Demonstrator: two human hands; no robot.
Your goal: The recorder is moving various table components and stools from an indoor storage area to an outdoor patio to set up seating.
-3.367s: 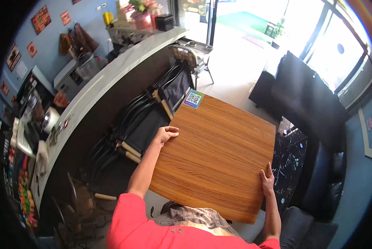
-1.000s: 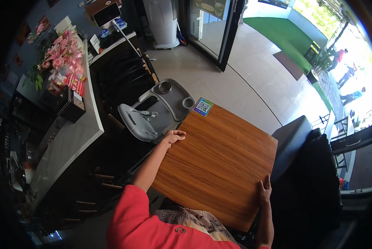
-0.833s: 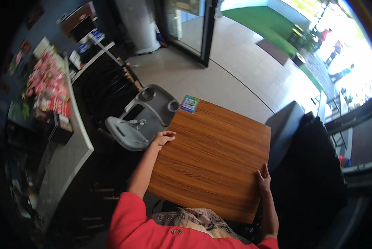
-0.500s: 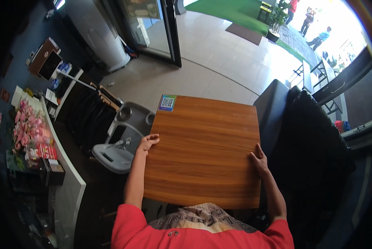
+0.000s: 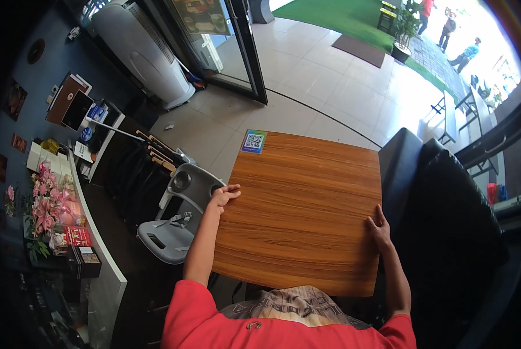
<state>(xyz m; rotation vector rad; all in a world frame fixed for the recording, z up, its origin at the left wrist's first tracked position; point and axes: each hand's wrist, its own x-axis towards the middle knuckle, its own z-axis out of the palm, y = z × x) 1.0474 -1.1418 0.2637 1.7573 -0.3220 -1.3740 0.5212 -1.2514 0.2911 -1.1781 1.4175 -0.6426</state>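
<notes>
A wooden table [image 5: 307, 215] with a brown-grained top stands directly in front of my body. My left hand [image 5: 224, 196] grips its left edge, with the fingers over the top near the middle of that side. On the opposite edge, my right hand [image 5: 379, 231] holds on with the thumb and a finger on the top surface. Both hands' undersides are hidden by the tabletop. A square printed code sticker [image 5: 253, 141] is fixed to the table's far left corner.
A grey high chair [image 5: 167, 238] is close beside the table's left side. A dark padded bench [image 5: 401, 152] lines the right. Further left, a counter [image 5: 100, 247] carries pink flowers [image 5: 45, 200]. Ahead are a glass door [image 5: 228, 49] and tiled floor [image 5: 307, 64]; people are outside.
My view has shifted, and the table and I have moved a little forward past the high chair and bench. Both hands keep their places on the table's edges.
</notes>
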